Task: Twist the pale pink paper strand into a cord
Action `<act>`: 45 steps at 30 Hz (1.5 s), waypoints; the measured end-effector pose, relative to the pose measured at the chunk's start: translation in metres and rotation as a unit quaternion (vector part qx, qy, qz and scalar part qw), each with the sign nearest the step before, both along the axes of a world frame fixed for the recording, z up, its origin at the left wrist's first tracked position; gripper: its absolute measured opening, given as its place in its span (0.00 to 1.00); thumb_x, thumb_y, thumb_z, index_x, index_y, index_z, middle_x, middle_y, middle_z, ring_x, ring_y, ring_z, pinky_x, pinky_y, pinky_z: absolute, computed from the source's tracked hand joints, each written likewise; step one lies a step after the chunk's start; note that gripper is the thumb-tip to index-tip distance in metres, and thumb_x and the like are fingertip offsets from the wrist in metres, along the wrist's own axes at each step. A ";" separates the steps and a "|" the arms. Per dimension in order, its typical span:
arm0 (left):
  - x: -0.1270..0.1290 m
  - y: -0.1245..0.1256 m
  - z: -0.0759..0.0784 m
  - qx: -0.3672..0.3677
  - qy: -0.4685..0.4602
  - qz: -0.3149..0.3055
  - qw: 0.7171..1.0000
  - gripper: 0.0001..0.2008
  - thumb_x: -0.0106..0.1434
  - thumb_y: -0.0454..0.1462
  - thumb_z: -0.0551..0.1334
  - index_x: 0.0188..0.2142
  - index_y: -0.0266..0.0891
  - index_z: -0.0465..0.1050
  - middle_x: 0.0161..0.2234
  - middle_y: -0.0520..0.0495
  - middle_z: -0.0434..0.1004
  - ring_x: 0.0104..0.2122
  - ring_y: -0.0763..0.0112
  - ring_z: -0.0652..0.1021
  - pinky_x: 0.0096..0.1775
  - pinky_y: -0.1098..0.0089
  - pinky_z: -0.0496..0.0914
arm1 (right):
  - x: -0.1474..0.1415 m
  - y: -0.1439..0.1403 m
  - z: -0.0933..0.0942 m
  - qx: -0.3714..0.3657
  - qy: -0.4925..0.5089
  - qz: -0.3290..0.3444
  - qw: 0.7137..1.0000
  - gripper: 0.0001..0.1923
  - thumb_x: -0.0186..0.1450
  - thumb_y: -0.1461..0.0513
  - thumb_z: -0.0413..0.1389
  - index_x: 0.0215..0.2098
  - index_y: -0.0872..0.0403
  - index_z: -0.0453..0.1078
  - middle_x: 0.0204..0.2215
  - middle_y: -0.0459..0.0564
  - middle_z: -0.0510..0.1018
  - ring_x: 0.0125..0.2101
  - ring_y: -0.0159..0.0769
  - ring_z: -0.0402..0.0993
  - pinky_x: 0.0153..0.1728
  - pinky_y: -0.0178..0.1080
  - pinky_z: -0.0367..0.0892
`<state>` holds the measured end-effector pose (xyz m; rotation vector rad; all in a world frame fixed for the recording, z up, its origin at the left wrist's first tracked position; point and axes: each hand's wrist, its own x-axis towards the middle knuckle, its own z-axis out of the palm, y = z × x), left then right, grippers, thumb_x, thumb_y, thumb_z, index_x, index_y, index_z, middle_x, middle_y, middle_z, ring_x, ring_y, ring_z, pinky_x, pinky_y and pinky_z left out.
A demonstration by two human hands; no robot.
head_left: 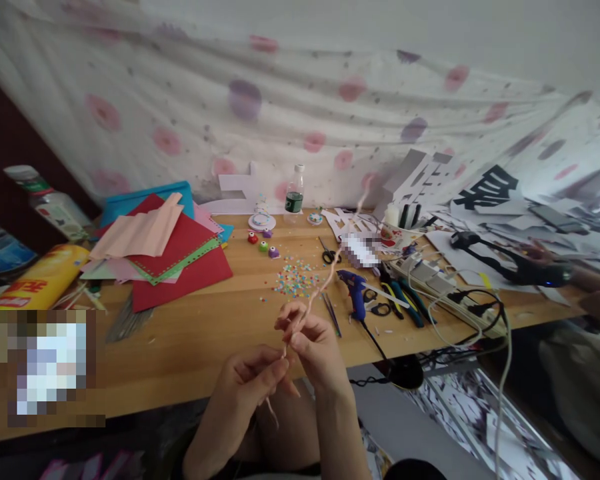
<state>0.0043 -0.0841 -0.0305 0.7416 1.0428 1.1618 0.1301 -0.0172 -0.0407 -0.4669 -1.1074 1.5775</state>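
A long, thin, pale pink twisted strip, which looks like crepe paper, runs between my two hands. My left hand pinches its lower part, and a short tail dangles below those fingers. Just above, my right hand pinches the strip between thumb and fingers. From there its long end rises to the upper right, over the table. Both hands are close together at the table's front edge. Folded pink crepe paper lies on red sheets to the left.
Colourful beads are scattered mid-table. A blue glue gun, scissors, tweezers, pliers and a power strip lie to the right. A bottle stands behind. Another person's hand shows at far right.
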 end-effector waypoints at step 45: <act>0.000 -0.012 0.004 0.038 0.019 -0.052 0.998 0.16 0.56 0.49 0.68 0.29 0.38 0.78 0.18 0.50 0.76 0.18 0.77 0.65 0.23 0.74 0.57 | -0.003 -0.015 0.007 -0.048 0.030 0.047 0.997 0.09 0.53 0.51 0.69 0.24 0.46 0.80 0.39 0.48 0.79 0.35 0.37 0.71 0.44 0.41 0.67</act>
